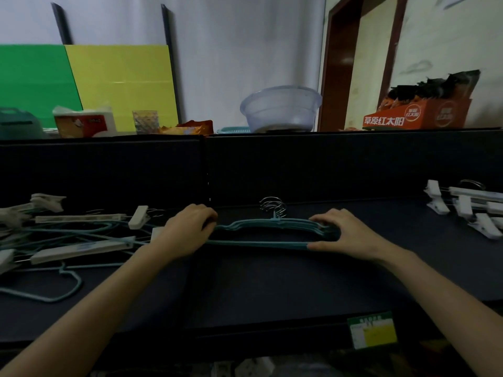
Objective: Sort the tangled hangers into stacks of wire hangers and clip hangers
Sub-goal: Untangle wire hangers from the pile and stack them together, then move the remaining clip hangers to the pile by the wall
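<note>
A stack of teal wire hangers (261,227) lies flat in the middle of the dark table, its metal hooks (273,206) pointing away from me. My left hand (185,229) grips the stack's left end. My right hand (345,232) grips its right end, fingers curled over the wires. A tangled pile of teal wire hangers and white clip hangers (70,240) covers the table's left side. A stack of white clip hangers (468,208) sits at the far right.
A dark upright panel (299,164) closes off the back of the table. Behind it stand a clear plastic basin (280,108), a glass (145,121), a tissue pack (84,122) and an orange carton (416,117). A green-yellow label (373,333) sits at the front edge.
</note>
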{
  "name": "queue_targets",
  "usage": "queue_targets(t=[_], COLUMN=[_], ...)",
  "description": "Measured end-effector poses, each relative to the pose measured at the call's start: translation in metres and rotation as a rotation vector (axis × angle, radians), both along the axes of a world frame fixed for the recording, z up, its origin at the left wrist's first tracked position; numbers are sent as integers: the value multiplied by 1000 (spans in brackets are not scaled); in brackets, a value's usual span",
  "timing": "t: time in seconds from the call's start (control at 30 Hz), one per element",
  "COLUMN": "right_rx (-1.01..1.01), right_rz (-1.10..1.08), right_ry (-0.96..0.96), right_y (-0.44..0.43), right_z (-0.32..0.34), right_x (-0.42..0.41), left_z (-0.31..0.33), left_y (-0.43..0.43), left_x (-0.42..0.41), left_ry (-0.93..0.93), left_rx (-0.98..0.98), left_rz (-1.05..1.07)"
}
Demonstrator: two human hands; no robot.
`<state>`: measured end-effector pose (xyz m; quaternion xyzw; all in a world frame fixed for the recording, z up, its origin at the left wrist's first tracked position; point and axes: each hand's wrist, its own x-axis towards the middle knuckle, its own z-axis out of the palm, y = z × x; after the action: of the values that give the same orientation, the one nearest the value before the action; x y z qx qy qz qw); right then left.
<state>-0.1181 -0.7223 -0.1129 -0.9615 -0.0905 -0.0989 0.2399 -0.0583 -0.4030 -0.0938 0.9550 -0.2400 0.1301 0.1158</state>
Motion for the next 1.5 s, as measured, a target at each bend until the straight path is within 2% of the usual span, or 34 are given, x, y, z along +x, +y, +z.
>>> queue_targets(t=[0.2,0.3,0.43,0.6,0.73,0.8,0.93,1.03,1.23,1.5], right_rx=[-17,31,-118,-131,-239,-249,-263,-262,-265,-238], right_rz=[-41,-159,-296,-310,-327,-306,-196,-100,66,144], right_ry=[83,100,185,180,138,90,-2,-49,-97,-152], right_y=[0,-17,-34,-30,-23,-15,17,51,134,255], right_z=[4,13,25,23,27,33,44,52,65,75], right_x=[-3,-6,-11,-10,-8,-4,8,16,30,55], left_z=[3,6,7,6,9,12,23,32,37,36], left_y=[0,2,0,-2,2,8,31,58,143,269], left_x=[25,33,38,42,40,33,12,-4,-27,-23], left_ry=[220,291,253,228,211,176,-42,-132,-163,-164], left_rx=[138,154,127,87,62,21,-5,-36,-98,-104], left_rz=[39,22,37,27,26,19,70,108,221,325])
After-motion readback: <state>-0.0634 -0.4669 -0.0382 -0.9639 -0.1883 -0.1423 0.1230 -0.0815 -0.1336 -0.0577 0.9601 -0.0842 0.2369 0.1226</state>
